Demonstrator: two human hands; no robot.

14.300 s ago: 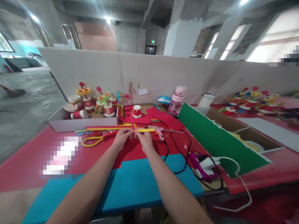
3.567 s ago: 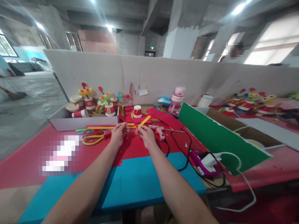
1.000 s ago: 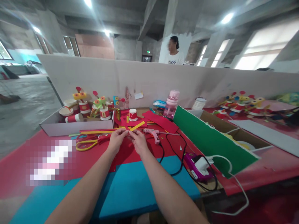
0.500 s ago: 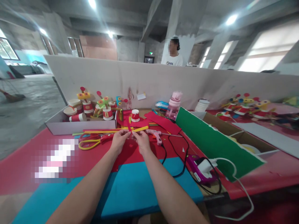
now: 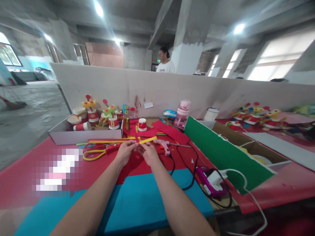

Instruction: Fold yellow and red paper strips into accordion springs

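My left hand [image 5: 126, 151] and my right hand [image 5: 149, 154] meet over the red tabletop, both with fingers closed in a pinch. Between them a red paper strip [image 5: 136, 137] stands up at the left fingertips. From the same spot a yellow paper strip [image 5: 148, 140] stretches off to the right, over the right fingers. How the two strips meet is hidden by the fingertips. Just right of my right hand lies a pink glue gun [image 5: 165, 147]. Left of my left hand are yellow-handled scissors [image 5: 94, 154] and long coloured strips [image 5: 104, 141].
A paper cup [image 5: 142, 125] stands beyond my hands, beside red paper [image 5: 171, 131]. At left, a white box [image 5: 86, 137] holds cup figures. On the right are a green-sided box [image 5: 226, 154] and a purple power strip [image 5: 211, 182] with cords. Behind the partition [image 5: 110, 78] stands a person [image 5: 166, 65].
The yellow strip now reaches only rightward from the pinch, where it crossed the red strip before. My right hand has turned slightly. The person behind the partition appears farther left.
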